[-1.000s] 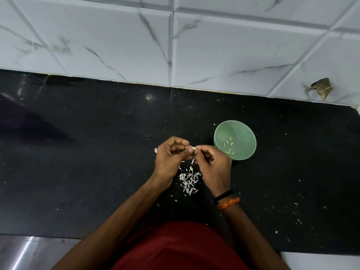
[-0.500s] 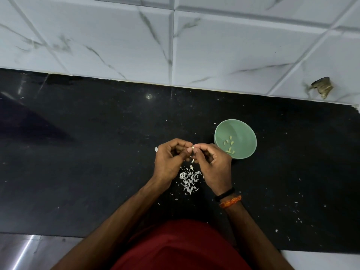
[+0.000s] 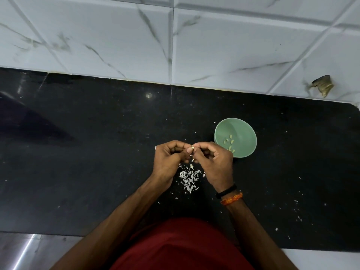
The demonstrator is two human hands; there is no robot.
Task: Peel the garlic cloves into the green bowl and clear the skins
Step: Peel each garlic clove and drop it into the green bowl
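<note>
Head view: both hands, left and right, pinch one clove over a black counter. Skins lie below. Bowl sits just right. White tiles behind.

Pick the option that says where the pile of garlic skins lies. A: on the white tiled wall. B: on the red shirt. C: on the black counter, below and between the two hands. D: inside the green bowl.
C: the pile of garlic skins lies on the black counter, just below the left hand and right hand, while the green bowl holds only peeled cloves.
</note>
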